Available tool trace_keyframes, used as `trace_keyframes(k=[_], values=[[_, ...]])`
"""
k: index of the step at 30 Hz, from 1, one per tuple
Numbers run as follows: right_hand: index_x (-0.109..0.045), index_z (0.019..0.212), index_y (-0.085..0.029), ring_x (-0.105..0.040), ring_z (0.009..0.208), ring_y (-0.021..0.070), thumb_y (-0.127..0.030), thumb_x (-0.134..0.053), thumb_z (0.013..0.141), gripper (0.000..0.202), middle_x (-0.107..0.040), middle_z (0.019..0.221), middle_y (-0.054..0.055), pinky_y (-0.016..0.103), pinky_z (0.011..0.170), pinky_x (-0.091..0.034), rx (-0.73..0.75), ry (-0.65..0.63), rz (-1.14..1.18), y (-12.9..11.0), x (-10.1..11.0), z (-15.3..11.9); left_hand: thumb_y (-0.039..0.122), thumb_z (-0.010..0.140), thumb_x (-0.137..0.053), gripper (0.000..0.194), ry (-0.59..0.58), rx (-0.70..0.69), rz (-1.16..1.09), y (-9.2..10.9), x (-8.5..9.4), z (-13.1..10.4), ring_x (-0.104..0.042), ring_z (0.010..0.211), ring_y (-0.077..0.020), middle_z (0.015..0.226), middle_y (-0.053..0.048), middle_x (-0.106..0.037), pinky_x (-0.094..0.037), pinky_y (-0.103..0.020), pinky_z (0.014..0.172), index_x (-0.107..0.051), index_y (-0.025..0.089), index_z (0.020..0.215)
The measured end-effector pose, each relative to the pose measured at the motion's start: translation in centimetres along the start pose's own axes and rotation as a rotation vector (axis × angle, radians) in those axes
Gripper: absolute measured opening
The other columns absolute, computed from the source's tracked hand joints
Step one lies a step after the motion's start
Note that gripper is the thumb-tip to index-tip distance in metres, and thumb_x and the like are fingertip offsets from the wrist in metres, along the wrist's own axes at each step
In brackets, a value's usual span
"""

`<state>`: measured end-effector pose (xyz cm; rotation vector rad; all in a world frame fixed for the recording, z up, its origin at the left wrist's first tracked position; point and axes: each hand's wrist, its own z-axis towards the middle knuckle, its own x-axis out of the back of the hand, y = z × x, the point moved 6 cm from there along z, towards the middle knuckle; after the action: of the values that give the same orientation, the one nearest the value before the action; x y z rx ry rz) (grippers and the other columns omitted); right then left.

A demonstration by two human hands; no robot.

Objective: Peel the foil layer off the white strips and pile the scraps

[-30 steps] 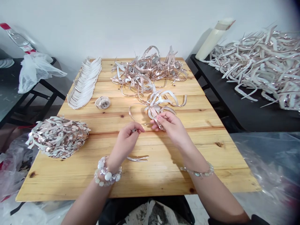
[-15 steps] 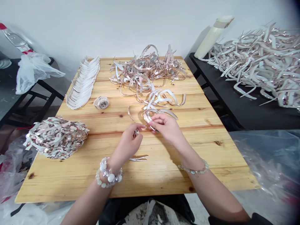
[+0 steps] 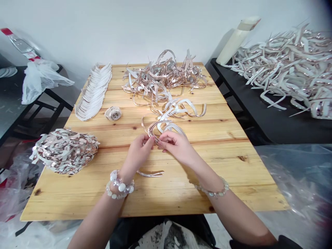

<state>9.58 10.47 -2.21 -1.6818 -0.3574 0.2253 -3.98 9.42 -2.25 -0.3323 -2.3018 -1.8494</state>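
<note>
Both hands meet over the middle of the wooden table [image 3: 207, 166]. My left hand [image 3: 140, 150] pinches one end of a curved bundle of shiny rose-gold and white strips [image 3: 152, 128] between thumb and fingers. Close beside it, my right hand [image 3: 176, 147] has its thumb and fingertips closed on the same bundle, which arches away from me. Further white strips [image 3: 176, 128] lie just beyond the right hand. Below the left hand a thin pair of strips [image 3: 150, 174] rests on the wood. What sits inside the left palm is hidden.
A large tangle of strips [image 3: 166, 74] lies at the table's back. To the left are a row of laid-out white strips [image 3: 93, 93], a small tape roll [image 3: 112, 113] and a bound strip bundle [image 3: 66, 151]. A black table [image 3: 275, 117] on the right bears more strips.
My left hand has closed on the strips and come against my right hand. The right hand has shifted slightly left, and the held bundle has moved left with it.
</note>
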Motion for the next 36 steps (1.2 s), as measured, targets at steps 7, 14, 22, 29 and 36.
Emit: trace_keyframes(k=[7,14,22,29,36], values=[[-0.057,0.073,-0.023,-0.060,0.060,0.0174,-0.026,-0.064,0.075,0.008,-0.061,0.064,0.000,0.031,0.052,-0.049,-0.042,0.025,0.028,0.6,0.7,0.4,0.037,0.082,-0.054,0.026,-0.002,-0.009,-0.039,0.0,0.1,0.1,-0.050,0.055,-0.0121,0.061,0.000,-0.061,-0.036,-0.024,0.055,-0.058,0.015,0.068],[-0.058,0.072,-0.021,-0.063,0.068,0.0201,-0.012,-0.059,0.077,0.010,-0.067,0.071,0.004,0.035,0.066,-0.049,0.091,0.256,-0.447,-0.3,2.7,0.4,0.036,0.081,-0.054,0.020,0.095,0.002,-0.099,-0.1,1.2,0.3,-0.049,0.055,-0.0111,0.064,0.000,-0.061,-0.035,-0.023,0.054,-0.055,0.016,0.077],[-0.060,0.079,-0.018,-0.063,0.073,0.0246,-0.010,-0.053,0.082,0.011,-0.070,0.080,0.010,0.033,0.066,-0.043,0.037,0.372,-0.900,-0.7,5.1,0.1,0.031,0.080,-0.057,0.016,0.261,-0.076,-0.328,1.2,3.1,-0.5,-0.046,0.053,-0.0083,0.061,0.001,-0.060,-0.036,-0.020,0.052,-0.057,0.015,0.077],[-0.060,0.075,-0.019,-0.058,0.065,0.0209,-0.010,-0.049,0.084,0.016,-0.067,0.071,0.006,0.029,0.057,-0.032,-0.057,0.305,-1.034,-1.1,4.8,-0.3,0.021,0.078,-0.055,0.010,0.471,-0.234,-0.697,1.9,5.5,-1.1,-0.045,0.049,-0.0061,0.057,0.003,-0.053,-0.035,-0.017,0.048,-0.056,0.017,0.069],[-0.063,0.079,-0.020,-0.060,0.069,0.0209,-0.016,-0.053,0.085,0.012,-0.070,0.078,0.006,0.028,0.059,-0.033,-0.072,0.307,-1.032,-1.1,5.0,-0.3,0.023,0.074,-0.060,0.013,0.492,-0.144,-0.709,1.7,6.8,-0.7,-0.049,0.054,-0.0078,0.060,0.000,-0.056,-0.036,-0.017,0.047,-0.057,0.016,0.064]])
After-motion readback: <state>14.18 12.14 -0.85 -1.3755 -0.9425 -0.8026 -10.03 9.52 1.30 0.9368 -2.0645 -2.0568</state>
